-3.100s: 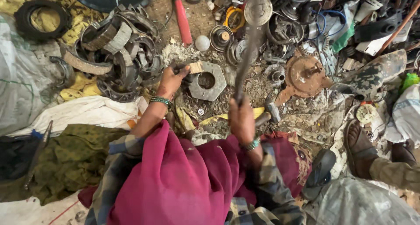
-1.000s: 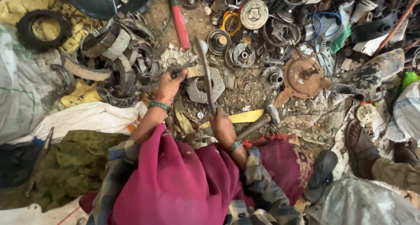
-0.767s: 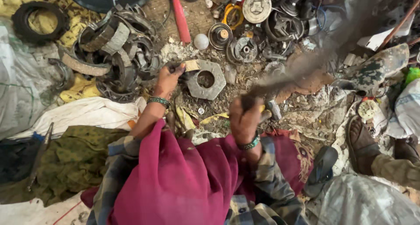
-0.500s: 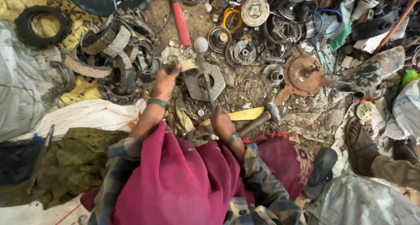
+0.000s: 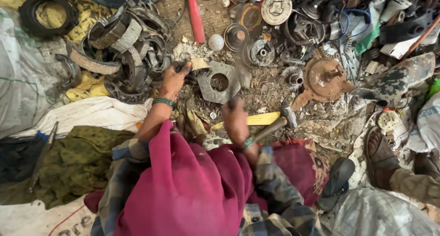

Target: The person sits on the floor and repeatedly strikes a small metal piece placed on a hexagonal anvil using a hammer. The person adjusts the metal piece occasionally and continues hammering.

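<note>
A flat grey metal plate [image 5: 219, 82] with a round hole lies on the littered ground in front of me. My left hand [image 5: 174, 80] presses on the plate's left corner, fingers pinching a small tan piece [image 5: 200, 63] there. My right hand [image 5: 235, 120] is closed around a hammer handle. That hammer [image 5: 241, 77] is a motion blur rising from my fist over the plate's right edge, its head hard to make out.
A second hammer [image 5: 277, 124] and a yellow strip [image 5: 259, 119] lie to the right of my right hand. Curved brake shoes [image 5: 120, 38] pile up at left, a red-handled tool [image 5: 196, 21] and a rusty disc [image 5: 324, 78] beyond. Another person's sandalled foot [image 5: 379, 154] is at right.
My right hand has swung the hammer up and down several times over the plate. Half a second ago it stood sharp above the plate; now it blurs lower. My left hand stayed put.
</note>
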